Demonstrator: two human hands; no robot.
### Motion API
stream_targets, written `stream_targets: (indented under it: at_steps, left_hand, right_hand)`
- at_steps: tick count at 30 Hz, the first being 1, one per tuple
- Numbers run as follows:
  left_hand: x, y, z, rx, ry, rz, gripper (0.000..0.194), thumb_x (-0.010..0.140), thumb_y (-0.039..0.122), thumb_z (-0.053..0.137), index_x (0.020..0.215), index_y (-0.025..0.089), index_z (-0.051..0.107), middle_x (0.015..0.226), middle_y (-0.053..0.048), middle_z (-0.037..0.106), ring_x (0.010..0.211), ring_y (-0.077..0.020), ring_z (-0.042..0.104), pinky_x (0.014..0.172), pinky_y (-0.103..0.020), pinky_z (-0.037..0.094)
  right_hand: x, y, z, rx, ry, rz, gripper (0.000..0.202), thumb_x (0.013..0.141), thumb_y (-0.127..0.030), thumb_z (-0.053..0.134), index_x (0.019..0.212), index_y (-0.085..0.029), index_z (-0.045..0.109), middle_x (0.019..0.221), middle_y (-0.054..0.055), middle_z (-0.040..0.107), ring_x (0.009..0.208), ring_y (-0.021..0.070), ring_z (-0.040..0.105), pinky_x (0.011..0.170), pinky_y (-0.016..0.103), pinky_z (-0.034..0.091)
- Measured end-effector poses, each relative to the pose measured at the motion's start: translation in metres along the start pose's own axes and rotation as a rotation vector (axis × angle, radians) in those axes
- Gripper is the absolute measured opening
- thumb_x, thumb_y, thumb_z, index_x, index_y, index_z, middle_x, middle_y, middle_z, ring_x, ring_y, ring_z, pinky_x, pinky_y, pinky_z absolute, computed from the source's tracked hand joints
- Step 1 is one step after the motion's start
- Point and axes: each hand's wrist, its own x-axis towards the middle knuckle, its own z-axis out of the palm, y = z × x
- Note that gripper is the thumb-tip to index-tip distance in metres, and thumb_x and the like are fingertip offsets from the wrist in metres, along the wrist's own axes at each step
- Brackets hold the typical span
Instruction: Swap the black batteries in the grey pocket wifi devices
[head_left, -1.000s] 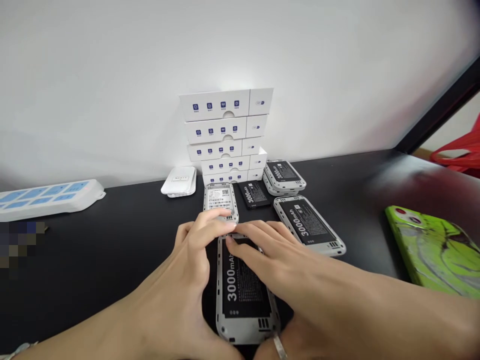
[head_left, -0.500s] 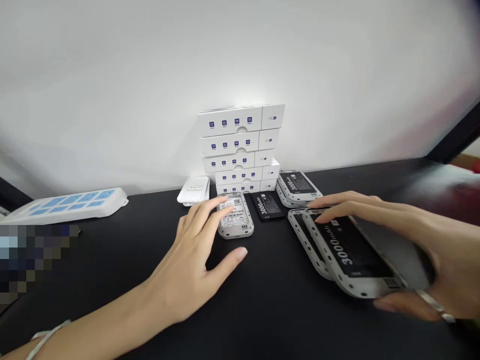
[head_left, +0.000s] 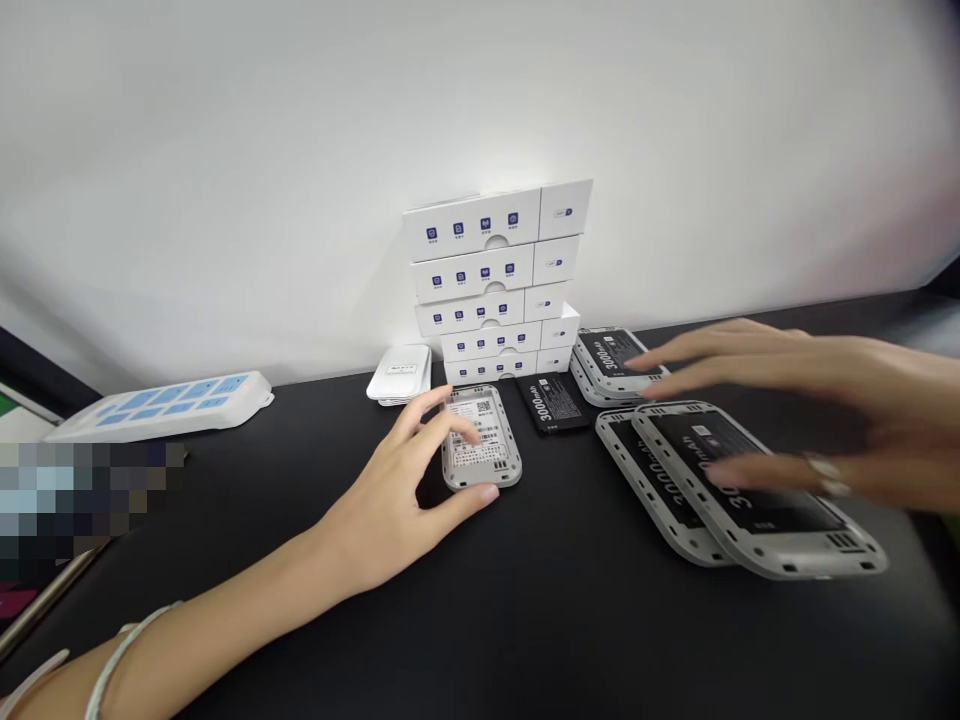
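My left hand (head_left: 397, 490) is spread over a grey open-backed device (head_left: 487, 460) lying on the table. Its thumb tip is at the device's lower edge, and its fingers reach over the upper left edge and the printed label inside. Blurred by motion, my right hand (head_left: 847, 410) hovers with fingers apart over another open-backed device (head_left: 802, 545), which has a black 3000mAh battery (head_left: 750, 470) seated in it. That device overlaps a similar one (head_left: 660, 500), also with a battery. A loose black battery (head_left: 553, 402) lies right of the label-bearing device.
Several white boxes (head_left: 487, 275) are stacked against the wall. Left of them sit white covers (head_left: 400, 375); to the right is a small stack of battery-fitted devices (head_left: 611, 365). A white power strip (head_left: 161, 405) lies at far left on the black table (head_left: 525, 620).
My right hand has let go of the battery-fitted device, leaving it overlapping the other, and lifted away. My left thumb has come to the lower edge of its device. The view has shifted slightly.
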Motion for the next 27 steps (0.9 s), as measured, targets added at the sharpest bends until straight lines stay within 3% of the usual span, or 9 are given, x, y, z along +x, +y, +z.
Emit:
stream_targets:
  at_steps: [3, 5, 11, 16, 20, 23, 27]
  left_hand:
    - [0.001, -0.004, 0.002, -0.058, -0.016, 0.011, 0.066, 0.087, 0.049, 0.064, 0.140, 0.041, 0.024, 0.156, -0.002, 0.024, 0.144, -0.0323, 0.025, 0.114, -0.060, 0.029]
    - [0.001, -0.007, 0.003, -0.090, -0.025, 0.005, 0.083, 0.085, 0.050, 0.066, 0.145, 0.038, 0.009, 0.156, -0.006, 0.020, 0.144, -0.0342, 0.023, 0.114, -0.062, 0.027]
    - [-0.003, -0.007, 0.003, -0.099, -0.028, 0.083, 0.082, 0.077, 0.042, 0.073, 0.136, 0.031, 0.017, 0.142, -0.011, 0.026, 0.136, -0.0349, 0.030, 0.115, -0.062, 0.025]
    - [-0.009, -0.002, 0.000, -0.165, -0.148, 0.151, 0.106, 0.064, 0.045, 0.084, 0.139, 0.033, 0.010, 0.141, -0.010, 0.023, 0.138, -0.0368, 0.027, 0.116, -0.061, 0.024]
    - [-0.017, 0.003, 0.004, -0.194, -0.231, 0.157, 0.122, 0.055, 0.051, 0.089, 0.142, 0.041, 0.004, 0.143, -0.008, 0.020, 0.138, -0.0402, 0.027, 0.112, -0.064, 0.029]
    - [-0.020, 0.004, 0.007, -0.219, -0.202, 0.177, 0.126, 0.051, 0.053, 0.091, 0.141, 0.045, 0.002, 0.145, -0.007, 0.017, 0.138, -0.0419, 0.027, 0.111, -0.068, 0.029]
    - [-0.020, 0.003, 0.011, -0.247, -0.172, 0.184, 0.130, 0.048, 0.052, 0.093, 0.141, 0.043, 0.004, 0.146, -0.009, 0.020, 0.138, -0.0428, 0.027, 0.111, -0.069, 0.027]
  right_hand:
    - [0.035, -0.010, -0.008, -0.089, -0.150, -0.071, 0.044, 0.086, -0.055, 0.056, 0.124, -0.033, 0.060, 0.135, 0.004, 0.055, 0.121, 0.0310, 0.052, 0.104, 0.051, 0.040]
    - [0.058, -0.014, -0.004, -0.135, -0.232, -0.096, 0.051, 0.084, -0.057, 0.056, 0.126, -0.029, 0.059, 0.133, 0.007, 0.056, 0.117, 0.0345, 0.052, 0.098, 0.054, 0.042]
    - [0.087, -0.027, 0.014, -0.225, -0.415, -0.109, 0.062, 0.079, -0.057, 0.058, 0.128, -0.019, 0.058, 0.129, 0.013, 0.058, 0.115, 0.0411, 0.048, 0.088, 0.053, 0.044]
    - [0.085, -0.035, 0.012, -0.234, -0.419, -0.094, 0.074, 0.076, -0.054, 0.061, 0.140, -0.019, 0.047, 0.138, 0.014, 0.053, 0.118, 0.0407, 0.047, 0.092, 0.052, 0.042]
    - [0.085, -0.037, 0.011, -0.218, -0.440, -0.033, 0.075, 0.071, -0.056, 0.064, 0.135, -0.019, 0.050, 0.128, 0.013, 0.059, 0.111, 0.0393, 0.050, 0.084, 0.048, 0.046]
    - [0.082, -0.040, 0.011, -0.205, -0.362, -0.018, 0.078, 0.064, -0.051, 0.069, 0.133, -0.021, 0.048, 0.116, 0.012, 0.063, 0.110, 0.0395, 0.049, 0.079, 0.045, 0.047]
    - [0.067, -0.050, 0.009, -0.159, -0.180, -0.033, 0.075, 0.063, -0.050, 0.069, 0.130, -0.023, 0.047, 0.115, 0.010, 0.063, 0.106, 0.0367, 0.051, 0.077, 0.042, 0.047]
